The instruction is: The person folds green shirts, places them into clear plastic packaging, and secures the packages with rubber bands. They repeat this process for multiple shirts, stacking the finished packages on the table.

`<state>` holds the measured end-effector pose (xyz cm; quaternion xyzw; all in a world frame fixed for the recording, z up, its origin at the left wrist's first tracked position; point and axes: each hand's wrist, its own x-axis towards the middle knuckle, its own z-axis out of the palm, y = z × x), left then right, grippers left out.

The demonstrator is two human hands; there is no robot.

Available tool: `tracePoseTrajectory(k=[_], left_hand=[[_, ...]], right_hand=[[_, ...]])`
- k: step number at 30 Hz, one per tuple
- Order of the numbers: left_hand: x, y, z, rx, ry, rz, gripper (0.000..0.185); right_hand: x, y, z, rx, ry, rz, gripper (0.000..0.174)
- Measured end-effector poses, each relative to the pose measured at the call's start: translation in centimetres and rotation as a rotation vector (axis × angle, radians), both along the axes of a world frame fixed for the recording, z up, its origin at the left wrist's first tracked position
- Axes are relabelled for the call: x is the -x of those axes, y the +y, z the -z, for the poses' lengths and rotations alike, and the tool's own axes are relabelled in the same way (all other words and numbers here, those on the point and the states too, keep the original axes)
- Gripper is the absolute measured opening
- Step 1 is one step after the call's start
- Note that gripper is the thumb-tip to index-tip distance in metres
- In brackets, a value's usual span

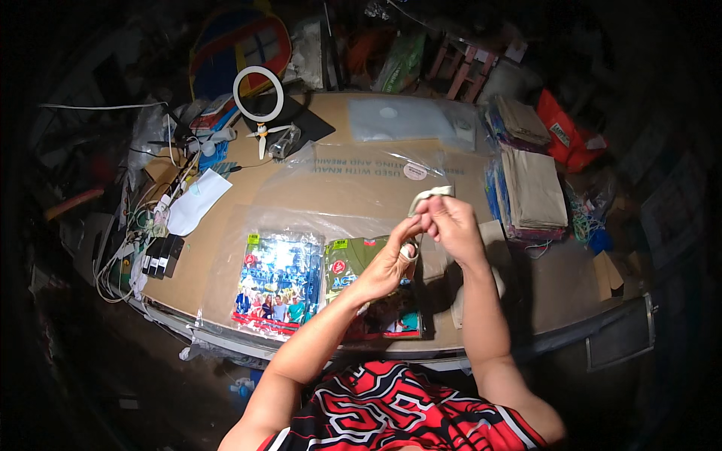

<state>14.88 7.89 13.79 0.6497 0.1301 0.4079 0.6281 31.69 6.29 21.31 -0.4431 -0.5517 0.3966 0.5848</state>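
Note:
My right hand (451,228) pinches a small pale strip of cloth or cord (431,195) above the cardboard-covered table. Close against it, my left hand (393,265) has its fingertips at the same spot and a pale loop (408,253) around a finger; whether it grips the strip is unclear. Under my left forearm lies a plastic-wrapped pack with olive green cloth (352,256), partly hidden. To its left is a shiny plastic pack of dark blue cloth (279,282). Clear plastic sheeting (338,197) spreads around and behind the packs.
Stacked folded cloth or bags (536,189) stand at the right, beside a red bag (567,138). Tangled cables (149,220), a white paper (200,200) and black boxes (163,256) crowd the left edge. A ring light (258,67) and small fan (262,133) stand at the back left.

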Motion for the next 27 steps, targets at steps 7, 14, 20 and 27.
tracePoseTrajectory(k=[7, 14, 20, 27], left_hand=[[-1.4, -0.1, 2.1, 0.270, -0.295, 0.190, 0.034], [-0.5, -0.2, 2.9, 0.060, 0.090, 0.090, 0.070], [-1.1, -2.1, 3.3, -0.250, 0.282, -0.173, 0.009], [3.2, -1.5, -8.0, 0.330, -0.375, -0.125, 0.011]], right_hand=[[-3.4, -2.1, -3.0, -0.385, 0.408, -0.035, 0.038], [-1.8, -3.5, -3.0, -0.508, 0.601, -0.360, 0.042], [-4.0, -2.0, -3.4, -0.572, 0.703, -0.078, 0.032], [-6.8, 0.5, 3.4, 0.246, -0.083, 0.133, 0.025]])
